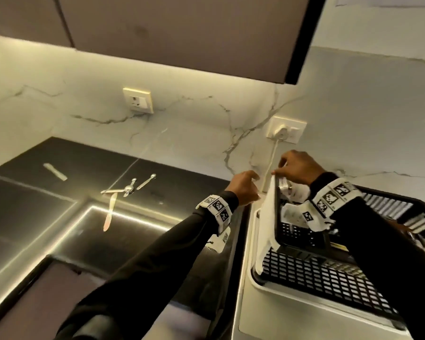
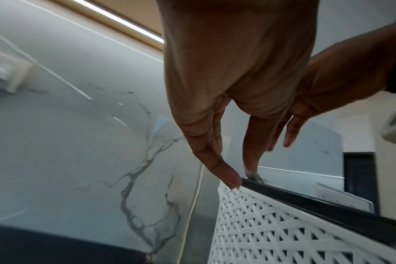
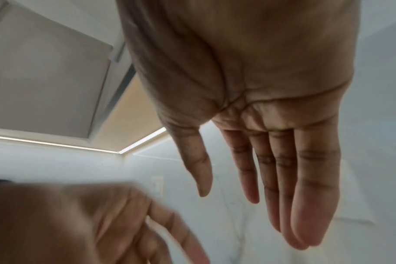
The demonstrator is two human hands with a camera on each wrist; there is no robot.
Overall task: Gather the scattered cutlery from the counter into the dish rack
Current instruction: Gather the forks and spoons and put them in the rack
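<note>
Several pieces of steel cutlery lie on the dark counter at the left: a knife (image 1: 55, 171), two spoons (image 1: 146, 181) (image 1: 130, 188) and a pale-bladed knife (image 1: 109, 213). The black dish rack (image 1: 402, 196) stands at the right with a white lattice cutlery holder (image 1: 268, 217) (image 2: 271, 232) on its left side. My left hand (image 1: 257, 190) (image 2: 242, 176) has straight fingers, its thumb on the holder's black rim (image 2: 328, 210). A small metal end (image 2: 254, 176) shows just below its index fingertip. My right hand (image 1: 277, 168) (image 3: 251, 219) hovers over the holder, flat and empty.
The rack sits in a white drip tray (image 1: 280, 315). A plugged wall socket (image 1: 284, 133) with a white cable (image 1: 271, 163) is right behind the hands, and a second socket (image 1: 138, 100) is further left. An upper cabinet (image 1: 182, 33) hangs overhead. White items (image 1: 296, 192) stand inside the rack.
</note>
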